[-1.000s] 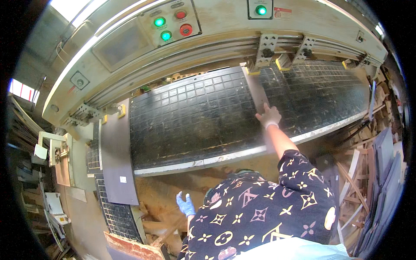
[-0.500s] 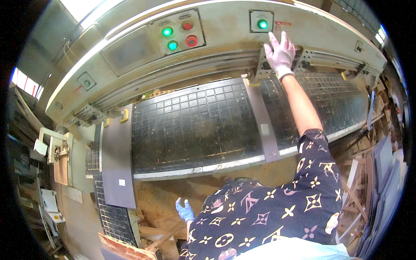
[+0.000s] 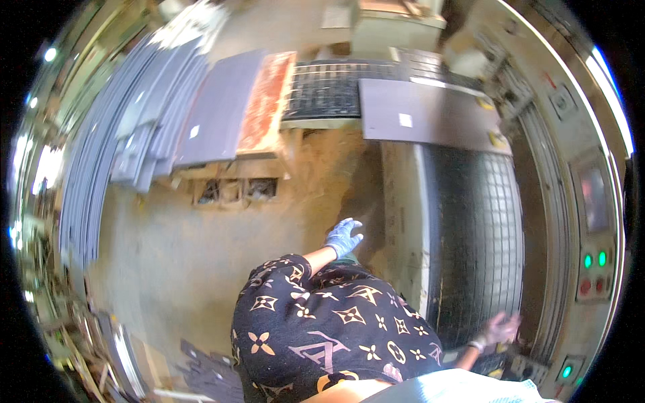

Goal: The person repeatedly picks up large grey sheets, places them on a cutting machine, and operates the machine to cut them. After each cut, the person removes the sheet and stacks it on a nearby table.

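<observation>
My left hand (image 3: pixel 343 239), in a blue glove, hangs in the air over the floor with its fingers apart and nothing in them. In a pale, pinkish glove, my right hand (image 3: pixel 498 330) is low at the right, over the near end of the black gridded machine bed (image 3: pixel 470 235). It is somewhat blurred, but its fingers look spread and I see nothing in them. Across the far end of the bed lies a grey-purple panel (image 3: pixel 430 111) with a small white label, one end beside yellow blocks (image 3: pixel 498 139) at the machine's rail.
Along the right runs the machine's control face (image 3: pixel 594 228) with green and red buttons. A black gridded conveyor (image 3: pixel 326 87) extends left from the panel toward a reddish worn board (image 3: pixel 269 101) and another labelled grey panel (image 3: pixel 222 107). Stacked grey boards (image 3: pixel 121 127) stand at the left.
My view has turned left, away from the button panel. My right hand has come down from beside the green button to over the bed. My left hand remains free.
</observation>
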### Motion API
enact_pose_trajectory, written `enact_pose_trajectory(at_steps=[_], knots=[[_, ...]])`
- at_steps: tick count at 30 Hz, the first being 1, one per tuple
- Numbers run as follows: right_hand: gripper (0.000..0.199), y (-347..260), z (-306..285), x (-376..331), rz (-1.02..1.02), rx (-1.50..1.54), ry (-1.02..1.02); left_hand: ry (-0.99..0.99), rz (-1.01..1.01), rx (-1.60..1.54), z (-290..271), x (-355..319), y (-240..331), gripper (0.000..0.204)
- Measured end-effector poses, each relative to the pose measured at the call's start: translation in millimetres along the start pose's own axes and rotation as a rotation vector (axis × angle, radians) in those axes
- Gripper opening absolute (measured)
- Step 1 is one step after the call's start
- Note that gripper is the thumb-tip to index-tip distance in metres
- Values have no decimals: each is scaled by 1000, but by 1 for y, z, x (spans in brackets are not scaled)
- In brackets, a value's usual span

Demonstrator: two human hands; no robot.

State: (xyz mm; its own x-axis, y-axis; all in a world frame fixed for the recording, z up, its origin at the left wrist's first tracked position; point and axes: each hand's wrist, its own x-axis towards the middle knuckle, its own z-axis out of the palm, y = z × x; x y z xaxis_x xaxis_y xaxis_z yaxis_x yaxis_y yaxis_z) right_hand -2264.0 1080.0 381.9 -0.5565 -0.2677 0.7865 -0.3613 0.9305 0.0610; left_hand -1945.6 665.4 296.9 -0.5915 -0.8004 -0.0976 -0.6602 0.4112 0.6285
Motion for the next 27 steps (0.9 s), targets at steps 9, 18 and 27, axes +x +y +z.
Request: enact_pose_trajectory(at_steps=[9,18,27], knots=[[11,-281,-2,-127,438,1422,-1278,904,-528,-702,-119,-11,-213,55],[24,-445,-69,-97,576,1371,-1397,711,-588,-1738,-346,54,-379,23],[26,-441,-102,-68,571,1307,-1541,697,-1020,-1649,-384,96,-356,22]])
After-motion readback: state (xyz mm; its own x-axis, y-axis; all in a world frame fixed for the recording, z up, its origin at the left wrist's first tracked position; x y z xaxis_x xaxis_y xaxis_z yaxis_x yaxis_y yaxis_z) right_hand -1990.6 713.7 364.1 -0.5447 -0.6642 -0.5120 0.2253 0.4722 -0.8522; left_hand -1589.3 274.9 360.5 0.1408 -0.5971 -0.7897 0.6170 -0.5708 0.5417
